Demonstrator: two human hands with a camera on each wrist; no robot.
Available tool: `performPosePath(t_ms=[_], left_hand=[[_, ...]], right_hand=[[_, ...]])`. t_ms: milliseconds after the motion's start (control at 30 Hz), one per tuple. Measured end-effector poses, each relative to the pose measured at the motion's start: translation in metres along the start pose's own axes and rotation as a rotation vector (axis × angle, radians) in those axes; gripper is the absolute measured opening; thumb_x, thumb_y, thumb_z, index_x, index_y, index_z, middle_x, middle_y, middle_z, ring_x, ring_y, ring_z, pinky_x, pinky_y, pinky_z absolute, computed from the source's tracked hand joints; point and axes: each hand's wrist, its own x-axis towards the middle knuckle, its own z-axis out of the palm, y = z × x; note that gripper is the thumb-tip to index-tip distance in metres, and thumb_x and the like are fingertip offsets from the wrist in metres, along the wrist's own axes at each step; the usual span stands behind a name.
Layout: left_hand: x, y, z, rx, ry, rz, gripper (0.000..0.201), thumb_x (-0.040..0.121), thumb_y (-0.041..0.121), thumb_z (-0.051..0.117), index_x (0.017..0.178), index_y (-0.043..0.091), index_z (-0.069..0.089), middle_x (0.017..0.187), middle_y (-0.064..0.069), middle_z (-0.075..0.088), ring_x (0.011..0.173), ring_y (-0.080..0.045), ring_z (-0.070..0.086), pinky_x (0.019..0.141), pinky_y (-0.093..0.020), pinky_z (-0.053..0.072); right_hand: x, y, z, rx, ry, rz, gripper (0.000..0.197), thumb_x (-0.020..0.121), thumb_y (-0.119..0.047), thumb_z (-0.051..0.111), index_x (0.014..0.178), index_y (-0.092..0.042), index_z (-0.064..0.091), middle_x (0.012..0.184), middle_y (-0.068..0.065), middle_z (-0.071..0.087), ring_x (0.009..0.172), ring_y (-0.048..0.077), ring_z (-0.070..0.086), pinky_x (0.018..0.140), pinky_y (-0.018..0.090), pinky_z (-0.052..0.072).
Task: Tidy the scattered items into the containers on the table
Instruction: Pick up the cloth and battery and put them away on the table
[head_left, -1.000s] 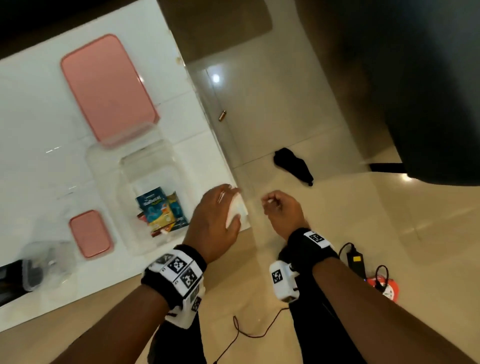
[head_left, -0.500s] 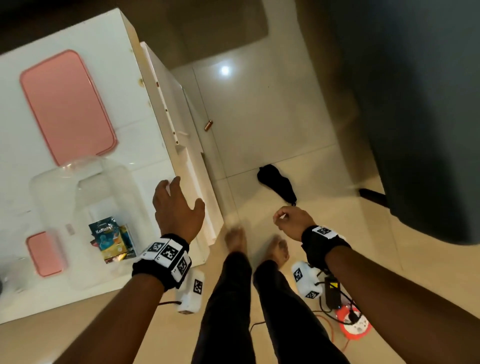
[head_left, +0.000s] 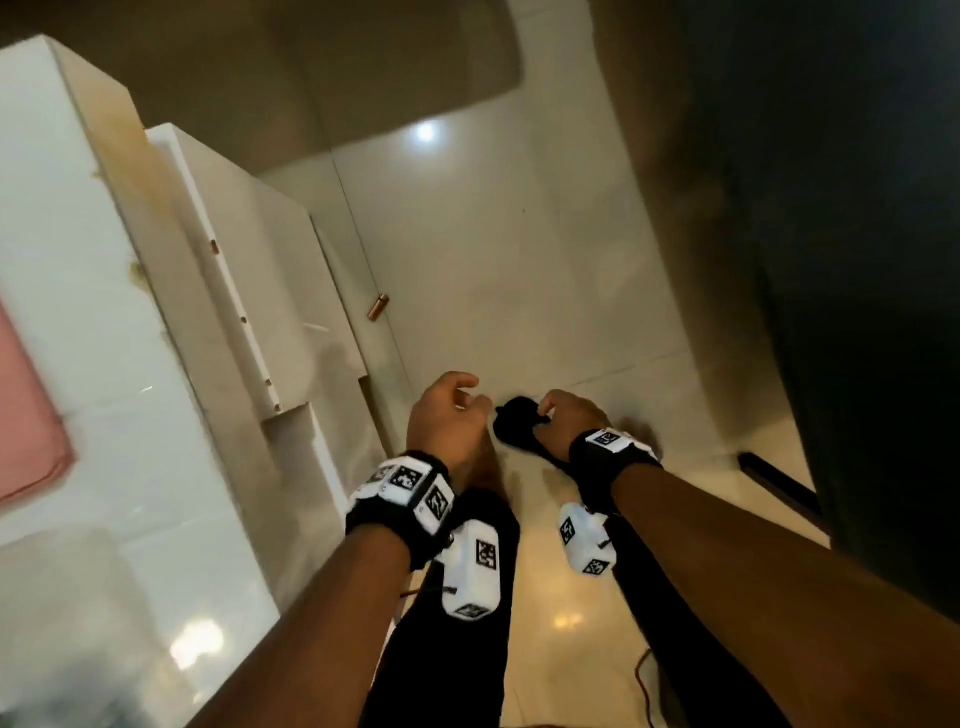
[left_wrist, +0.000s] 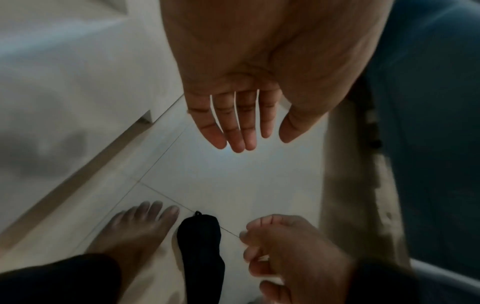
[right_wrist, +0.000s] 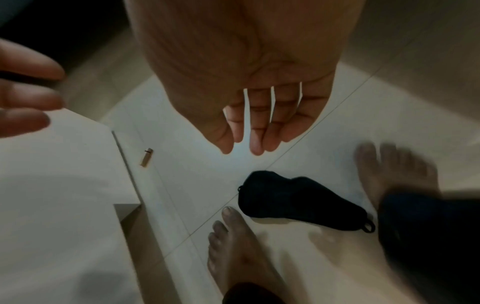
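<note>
A black fabric pouch (head_left: 514, 428) lies on the tiled floor between my bare feet; it also shows in the wrist views (left_wrist: 200, 242) (right_wrist: 285, 197). A small copper-coloured cylinder (head_left: 377, 307) (right_wrist: 146, 157) lies on the floor by the table's side. My left hand (head_left: 462, 400) (left_wrist: 249, 139) hangs above the floor left of the pouch, fingers relaxed and empty. Just over the pouch's right end hovers my right hand (head_left: 545, 410) (right_wrist: 244, 144), loosely curled and holding nothing.
The white table (head_left: 78, 312) fills the left, with a pink lid (head_left: 26, 415) and a clear container (head_left: 67, 623) at the frame edge. Dark furniture (head_left: 857, 260) stands on the right. My feet (right_wrist: 233, 246) (right_wrist: 389, 170) flank the pouch.
The view has swung from the tabletop down to the floor. My left hand has left the table edge, and both hands have dropped toward the black pouch.
</note>
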Motion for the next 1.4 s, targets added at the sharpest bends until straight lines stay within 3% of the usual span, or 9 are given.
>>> performPosePath(t_ms=[100, 267, 433, 633, 733, 833, 967, 1100, 1400], left_hand=[[0.073, -0.024, 0.013, -0.081, 0.071, -0.171, 0.033, 0.087, 0.022, 0.065, 0.119, 0.016, 0.058, 0.094, -0.004, 0.066, 0.084, -0.024, 0.064, 0.079, -0.028, 0.049], [0.172, -0.070, 0.014, -0.003, 0.293, -0.176, 0.063, 0.085, 0.018, 0.065, 0.142, 0.014, 0.038, 0.138, -0.015, 0.048, 0.122, -0.030, 0.052, 0.100, -0.034, 0.044], [0.236, -0.099, -0.003, 0.427, 0.510, -0.023, 0.066, 0.074, 0.022, 0.065, 0.136, 0.016, 0.044, 0.129, -0.018, 0.051, 0.117, -0.040, 0.049, 0.102, -0.046, 0.041], [0.268, -0.094, -0.005, 0.560, 0.591, 0.050, 0.031, 0.083, 0.015, 0.054, 0.114, 0.011, 0.053, 0.118, -0.021, 0.054, 0.105, -0.045, 0.051, 0.091, -0.049, 0.041], [0.258, -0.085, 0.009, 0.491, 0.478, 0.008, 0.024, 0.088, 0.016, 0.053, 0.110, 0.007, 0.052, 0.118, -0.021, 0.054, 0.107, -0.045, 0.053, 0.085, -0.047, 0.043], [0.217, -0.074, 0.040, 0.399, 0.229, 0.043, 0.027, 0.089, 0.018, 0.059, 0.112, 0.004, 0.055, 0.119, -0.021, 0.058, 0.109, -0.041, 0.055, 0.087, -0.041, 0.044], [0.139, -0.064, 0.081, 0.346, 0.077, 0.213, 0.019, 0.089, 0.008, 0.051, 0.108, 0.006, 0.057, 0.110, -0.018, 0.064, 0.101, -0.041, 0.058, 0.083, -0.041, 0.044], [0.051, -0.042, 0.093, 0.268, -0.032, 0.213, 0.016, 0.094, 0.012, 0.047, 0.108, 0.012, 0.054, 0.106, -0.011, 0.066, 0.096, -0.033, 0.061, 0.081, -0.039, 0.048], [-0.047, 0.033, 0.010, 0.216, -0.124, 0.269, 0.018, 0.095, 0.017, 0.053, 0.112, 0.014, 0.052, 0.105, -0.008, 0.063, 0.093, -0.029, 0.060, 0.084, -0.040, 0.049]], right_hand=[[0.045, 0.010, 0.023, -0.132, -0.061, -0.075, 0.047, 0.085, -0.037, 0.065, 0.125, -0.019, 0.048, 0.123, 0.012, 0.055, 0.108, 0.033, 0.057, 0.083, 0.033, 0.045], [0.104, 0.033, 0.068, -0.526, -0.093, -0.235, 0.083, 0.077, -0.027, 0.072, 0.145, -0.031, 0.025, 0.140, 0.008, 0.029, 0.122, 0.035, 0.039, 0.087, 0.047, 0.046], [0.140, 0.050, 0.093, -0.580, 0.074, -0.459, 0.045, 0.079, -0.032, 0.069, 0.117, -0.029, 0.046, 0.112, 0.005, 0.046, 0.097, 0.031, 0.052, 0.065, 0.037, 0.039], [0.152, 0.044, 0.069, -0.398, -0.072, -0.531, 0.015, 0.085, -0.032, 0.062, 0.097, -0.024, 0.059, 0.098, 0.001, 0.057, 0.090, 0.030, 0.060, 0.065, 0.029, 0.036], [0.149, 0.032, 0.042, -0.251, -0.199, -0.410, 0.022, 0.076, -0.037, 0.058, 0.089, -0.019, 0.062, 0.093, 0.004, 0.064, 0.088, 0.030, 0.062, 0.067, 0.027, 0.038], [0.134, 0.027, 0.012, -0.032, -0.066, -0.226, 0.033, 0.072, -0.046, 0.054, 0.094, -0.023, 0.061, 0.094, 0.004, 0.064, 0.086, 0.025, 0.059, 0.071, 0.026, 0.039], [0.106, 0.018, -0.026, 0.268, 0.093, -0.069, 0.026, 0.079, -0.022, 0.061, 0.103, -0.030, 0.056, 0.095, -0.001, 0.061, 0.095, 0.027, 0.062, 0.075, 0.026, 0.041], [0.040, 0.014, -0.060, 0.343, 0.217, -0.022, 0.057, 0.084, -0.017, 0.059, 0.136, -0.032, 0.043, 0.118, 0.005, 0.064, 0.106, 0.029, 0.061, 0.082, 0.025, 0.042], [-0.113, -0.017, -0.094, 0.451, 0.264, -0.069, 0.048, 0.090, -0.025, 0.060, 0.135, -0.029, 0.043, 0.126, 0.004, 0.062, 0.114, 0.027, 0.059, 0.088, 0.026, 0.040]])
